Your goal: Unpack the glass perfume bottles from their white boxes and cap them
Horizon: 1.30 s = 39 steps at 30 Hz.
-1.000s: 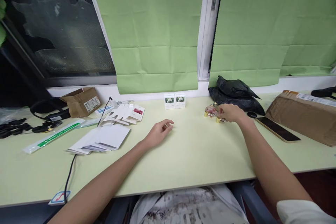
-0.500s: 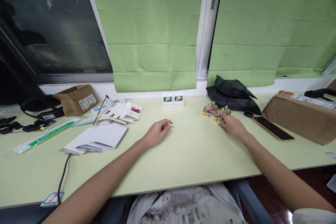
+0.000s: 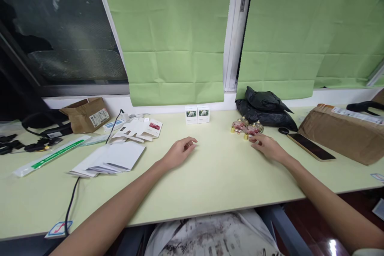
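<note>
My left hand [image 3: 180, 153] rests on the table in the middle, its fingers loosely bent and apart from the thumb, with nothing in it. On the right, my right hand [image 3: 268, 148] lies just in front of several small gold-and-pink ornaments [image 3: 252, 129], which look like little glass bottles with gold caps. Its fingers are apart and hold nothing; I cannot tell whether a fingertip touches the nearest ornament. Two small white boxes with a white-flower picture [image 3: 197, 115] stand side by side at the back of the table.
Flattened white cartons [image 3: 117, 157] lie left of my left hand, with a cardboard box [image 3: 87, 116] behind. A black plastic bag [image 3: 265, 110], a phone [image 3: 311, 147] and a brown parcel [image 3: 342, 134] occupy the right side. A black cable [image 3: 72, 204] crosses the left front edge.
My right hand has drawn back slightly to the right and toward me, away from the ornaments. My left hand has stayed in place.
</note>
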Each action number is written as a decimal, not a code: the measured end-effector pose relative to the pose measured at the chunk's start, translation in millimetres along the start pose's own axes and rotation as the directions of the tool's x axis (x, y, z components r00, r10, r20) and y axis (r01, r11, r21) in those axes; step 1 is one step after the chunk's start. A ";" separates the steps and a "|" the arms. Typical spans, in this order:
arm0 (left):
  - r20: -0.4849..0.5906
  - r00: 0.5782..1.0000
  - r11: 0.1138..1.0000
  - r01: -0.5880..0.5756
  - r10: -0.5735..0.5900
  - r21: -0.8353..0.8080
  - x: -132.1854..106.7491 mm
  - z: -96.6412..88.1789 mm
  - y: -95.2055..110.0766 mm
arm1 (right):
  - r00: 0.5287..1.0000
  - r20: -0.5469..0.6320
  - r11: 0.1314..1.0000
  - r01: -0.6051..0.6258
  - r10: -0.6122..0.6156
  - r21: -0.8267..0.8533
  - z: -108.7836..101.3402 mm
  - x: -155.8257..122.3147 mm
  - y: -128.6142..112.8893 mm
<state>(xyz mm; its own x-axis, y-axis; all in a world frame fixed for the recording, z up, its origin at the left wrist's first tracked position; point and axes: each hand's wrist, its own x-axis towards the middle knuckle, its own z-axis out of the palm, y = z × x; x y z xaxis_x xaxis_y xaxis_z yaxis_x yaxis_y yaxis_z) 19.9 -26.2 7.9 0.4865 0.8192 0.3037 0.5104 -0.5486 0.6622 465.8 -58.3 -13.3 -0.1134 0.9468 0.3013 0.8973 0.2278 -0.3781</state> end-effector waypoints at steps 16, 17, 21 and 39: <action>0.007 1.000 1.000 -0.013 0.013 0.013 0.2 -0.2 -1.3 | 0.996 0.077 0.997 -0.039 0.034 0.066 4.0 18.5 -12.2; 0.007 1.000 1.000 -0.013 0.013 0.012 0.2 -0.3 -1.2 | 0.997 0.072 0.997 -0.042 0.037 0.065 3.7 18.5 -11.9; 0.001 1.000 1.000 -0.016 0.016 0.015 0.7 -0.9 -1.8 | 0.996 0.083 0.997 -0.048 0.043 0.059 1.6 17.4 -20.3; -0.050 0.999 0.996 -0.009 0.013 0.094 6.3 -5.6 -16.5 | 0.857 -0.011 0.819 0.488 -0.514 -0.302 67.3 165.3 -182.7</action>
<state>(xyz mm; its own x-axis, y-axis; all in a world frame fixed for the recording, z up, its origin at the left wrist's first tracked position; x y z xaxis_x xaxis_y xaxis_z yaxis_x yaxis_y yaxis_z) 10.6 -11.1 2.7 0.4573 0.8191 0.3463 0.5705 -0.5689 0.5924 254.5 71.9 46.7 -0.5539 0.6920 0.4630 0.8086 0.5796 0.1010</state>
